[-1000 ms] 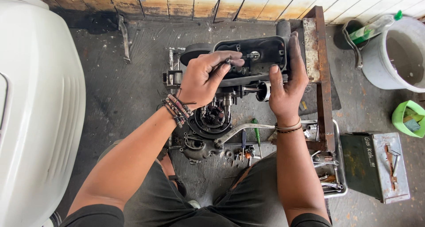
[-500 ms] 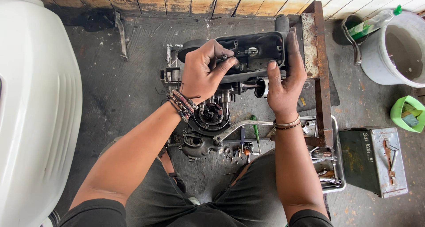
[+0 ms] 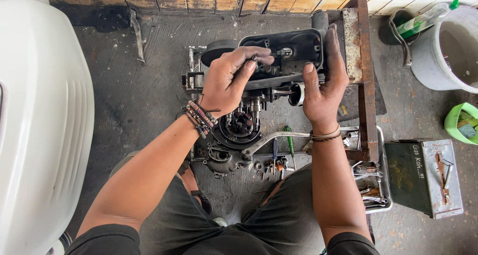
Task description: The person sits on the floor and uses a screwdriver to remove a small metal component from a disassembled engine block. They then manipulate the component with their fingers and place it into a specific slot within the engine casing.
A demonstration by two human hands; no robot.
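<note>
Pinching a small metal tool (image 3: 253, 61), left hand (image 3: 230, 81); right hand (image 3: 323, 86) clasping the greasy black engine casing (image 3: 294, 48).

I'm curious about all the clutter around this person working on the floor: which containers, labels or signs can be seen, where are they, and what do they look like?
Metal box: floor, right of the right hand; dark green, rectangular, grey lid, handwriting on top.
Plastic bottle: top right, lying on the bucket; clear, green cap.
Bucket: top right; round, grey-white.
Green tub: right edge; small, bright green, scraps inside.
No screens or signs.
</note>
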